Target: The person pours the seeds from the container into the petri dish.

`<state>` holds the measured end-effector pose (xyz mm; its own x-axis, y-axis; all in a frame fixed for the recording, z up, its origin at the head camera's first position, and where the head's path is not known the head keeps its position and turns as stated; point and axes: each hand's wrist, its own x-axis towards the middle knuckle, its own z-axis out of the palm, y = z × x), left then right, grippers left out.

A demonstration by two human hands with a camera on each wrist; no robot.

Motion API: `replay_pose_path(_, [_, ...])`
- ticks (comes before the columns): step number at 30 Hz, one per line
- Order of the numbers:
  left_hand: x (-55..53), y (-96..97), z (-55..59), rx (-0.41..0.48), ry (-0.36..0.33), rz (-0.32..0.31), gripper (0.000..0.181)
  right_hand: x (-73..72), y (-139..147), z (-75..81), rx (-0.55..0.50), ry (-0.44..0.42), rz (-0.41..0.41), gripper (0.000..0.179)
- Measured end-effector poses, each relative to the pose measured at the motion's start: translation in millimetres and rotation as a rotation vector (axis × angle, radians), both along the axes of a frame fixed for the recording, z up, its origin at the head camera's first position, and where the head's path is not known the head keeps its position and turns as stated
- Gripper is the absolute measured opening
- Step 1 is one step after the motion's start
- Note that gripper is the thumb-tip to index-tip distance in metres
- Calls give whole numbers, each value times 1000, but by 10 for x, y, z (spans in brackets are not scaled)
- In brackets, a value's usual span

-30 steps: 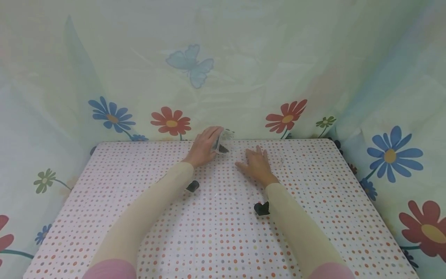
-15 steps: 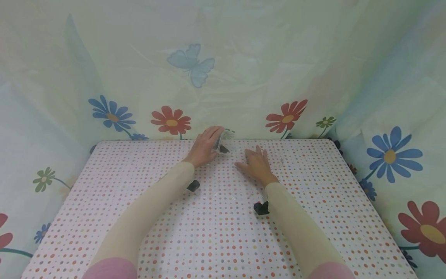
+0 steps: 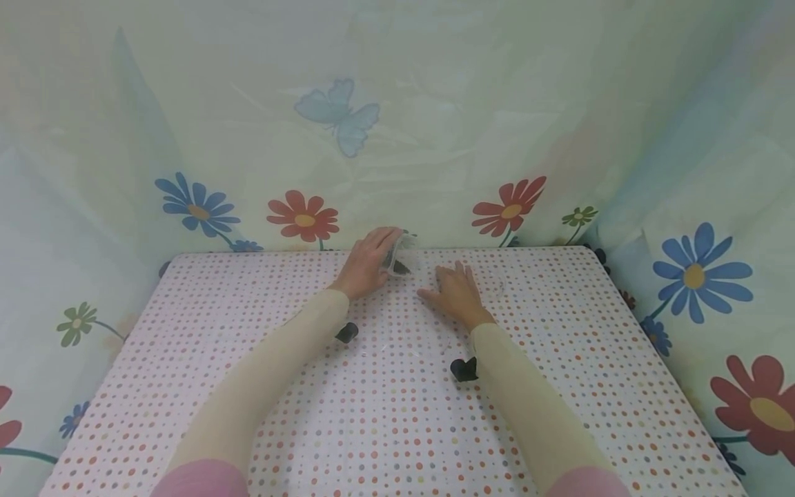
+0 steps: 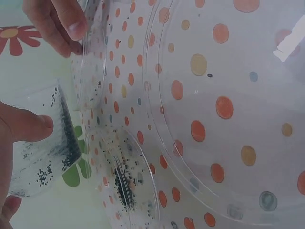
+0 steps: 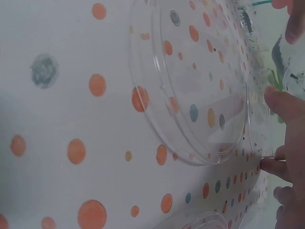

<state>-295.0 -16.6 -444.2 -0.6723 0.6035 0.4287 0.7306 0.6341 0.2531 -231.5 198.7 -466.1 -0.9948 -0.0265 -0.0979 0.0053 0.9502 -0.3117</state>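
Observation:
My left hand [image 3: 363,266] grips a clear plastic cup [image 4: 40,155], which is tipped on its side and holds many tiny black grains. Close by it in the left wrist view, a small clear dish [image 4: 151,179] contains a heap of the same grains [image 4: 125,187], with more scattered around. My right hand [image 3: 458,293] has its fingers spread low over the table. In the right wrist view its fingertips [image 5: 269,164] touch the edge of another small clear dish [image 5: 257,119]. That dish shows a few stray grains in the left wrist view.
A large clear round dish [image 4: 267,143] lies on the dotted tabletop [image 3: 397,428], nearer to me than the small ones. Part of another clear dish [image 5: 205,222] appears at the bottom of the right wrist view. A flowered curtain [image 3: 422,138] hangs behind the table's far edge.
The cup in my left hand has shifted very slightly in its tilt. My right hand stays almost in place.

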Motion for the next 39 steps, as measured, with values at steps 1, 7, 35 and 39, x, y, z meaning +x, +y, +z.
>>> replay_pose_path(1, [3, 6, -1, 3, 3, -2, 86, 2, 1, 2, -3, -3, -1, 77])
replay_pose_path(7, [17, 47, 8, -14, -5, -7, 87, 3, 6, -1, -7, 8, -7, 77])
replay_pose_path(35, [-4, 101, -31, -59, 18, -35, 85, 5, -6, 11, 10, -7, -19, 77])
replay_pose_path(39, [-9, 118, -39, -65, 28, -38, 82, 14, -13, 26, 2, -2, -22, 77])
